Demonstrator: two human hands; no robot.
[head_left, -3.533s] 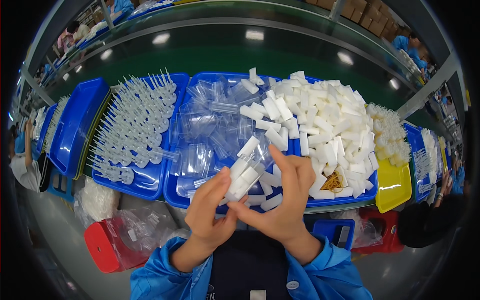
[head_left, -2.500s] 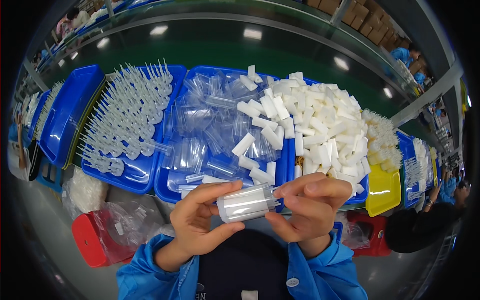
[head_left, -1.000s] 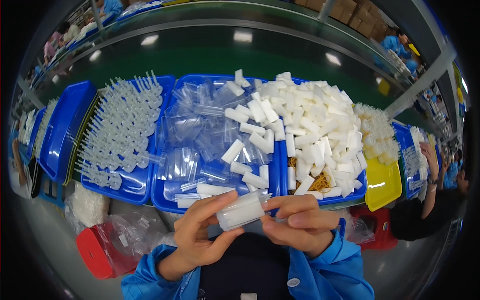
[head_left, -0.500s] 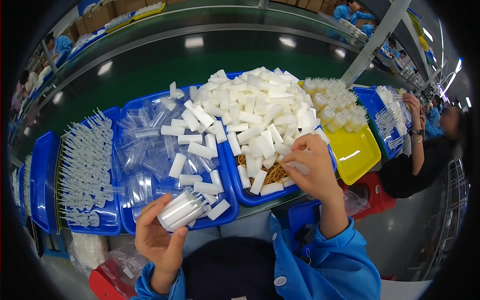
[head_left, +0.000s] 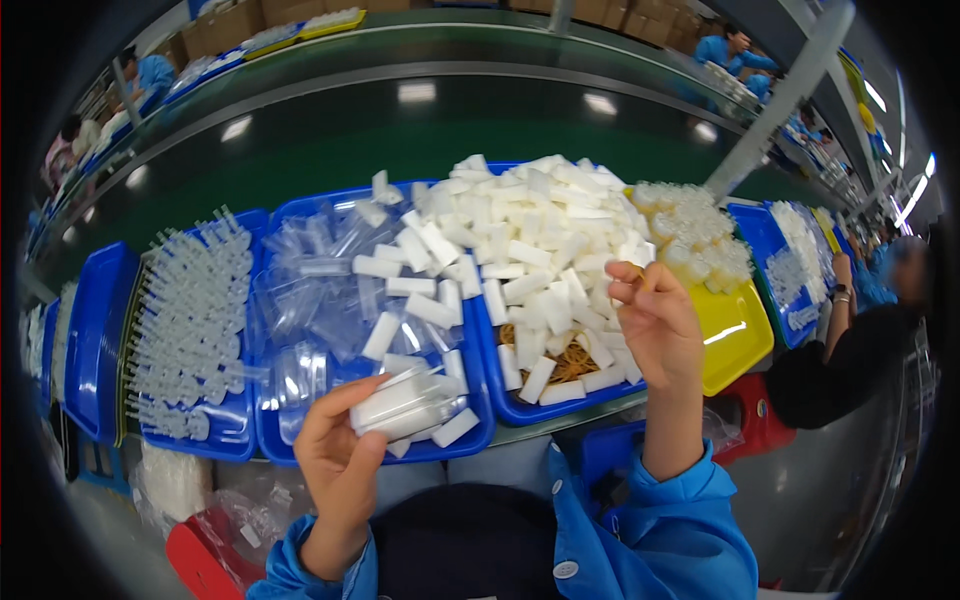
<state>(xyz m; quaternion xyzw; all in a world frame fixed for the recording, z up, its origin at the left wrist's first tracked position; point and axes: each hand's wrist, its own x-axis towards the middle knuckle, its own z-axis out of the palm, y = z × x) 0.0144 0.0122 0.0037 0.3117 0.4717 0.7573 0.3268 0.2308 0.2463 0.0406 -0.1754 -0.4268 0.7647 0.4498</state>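
My left hand (head_left: 335, 465) is shut on a small bundle of white sticks in a clear bag (head_left: 400, 405), held over the front rim of a blue tray (head_left: 300, 452) filled with clear bags (head_left: 320, 270). My right hand (head_left: 655, 320) is raised above the neighbouring blue tray (head_left: 560, 412), fingers pinched on what looks like a thin tan rubber band. Under it lies a small heap of tan rubber bands (head_left: 565, 360), ringed by a big pile of white sticks (head_left: 520, 230).
A blue tray of clear pointed plastic parts (head_left: 190, 310) sits at the left. At the right a yellow tray (head_left: 735, 330) holds small clear caps. A green conveyor belt (head_left: 400, 130) runs behind. A red bin (head_left: 200, 560) stands low left. Another person's arm (head_left: 840, 310) works at the right.
My hands held the bundle together, then parted. The right hand reached to the rubber bands and has now lifted with fingers pinched. The left keeps the bundle.
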